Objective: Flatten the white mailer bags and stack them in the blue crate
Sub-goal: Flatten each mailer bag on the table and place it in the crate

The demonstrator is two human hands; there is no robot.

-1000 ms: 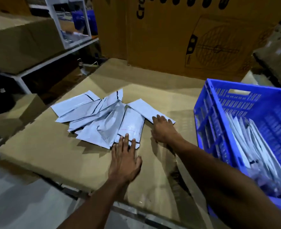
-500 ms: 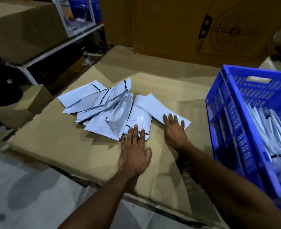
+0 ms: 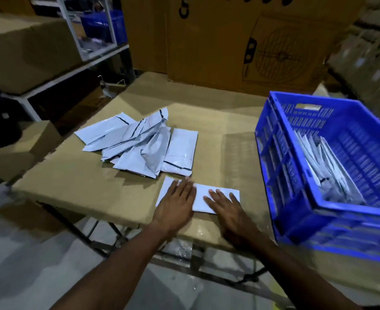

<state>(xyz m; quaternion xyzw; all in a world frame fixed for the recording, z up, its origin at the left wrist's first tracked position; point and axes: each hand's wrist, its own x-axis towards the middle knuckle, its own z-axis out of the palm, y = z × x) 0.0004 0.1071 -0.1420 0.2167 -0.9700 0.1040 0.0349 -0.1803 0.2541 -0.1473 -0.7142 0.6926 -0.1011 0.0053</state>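
- Left hand (image 3: 176,205) flat, fingers straight and close together, pressing down on the left part of one flat white plastic mailer bag (image 3: 201,199).
- Right hand (image 3: 225,203) flat too, fingers straight and a little spread, pressing on the right part of the same bag. No grip on anything with either hand.
- Bag lying sideways on the brown cardboard table top (image 3: 72,184), near the front edge.
- Just behind it, a loose pile of white plastic mailer bags (image 3: 137,142) with thin dark lines across them, lying every which way, some puffy and some flat.
- To the right, a big blue plastic crate (image 3: 280,166) with slotted walls, standing on the table edge.
- Inside the crate, a stack of white mailer bags (image 3: 325,164) leaning in a row along the left side.
- At the back, a tall brown cardboard box (image 3: 229,41) with a round fan drawing and dark letters "Cr" at the top, rest cut off.
- Far left, a white metal shelf (image 3: 72,70) with more brown boxes.
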